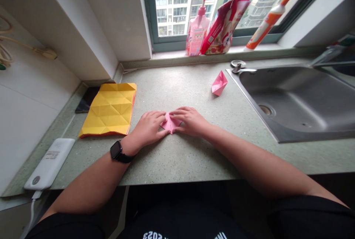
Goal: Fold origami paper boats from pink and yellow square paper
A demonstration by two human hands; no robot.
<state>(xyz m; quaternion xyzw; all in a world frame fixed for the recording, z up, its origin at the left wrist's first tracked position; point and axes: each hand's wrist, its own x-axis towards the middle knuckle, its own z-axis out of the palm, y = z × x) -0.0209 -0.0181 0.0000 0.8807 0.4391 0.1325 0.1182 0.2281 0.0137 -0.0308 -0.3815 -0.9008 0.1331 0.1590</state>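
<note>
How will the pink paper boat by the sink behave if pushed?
The boat looks like thin folded paper, so it's probably light and should slide easily. Its hollow middle might crush under a firm pinch. Flat, creased sides make rolling unlikely.

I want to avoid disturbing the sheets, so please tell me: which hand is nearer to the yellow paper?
Left. The left hand is just right of the yellow paper; the right hand is farther away, at the pink paper's right side.
</note>
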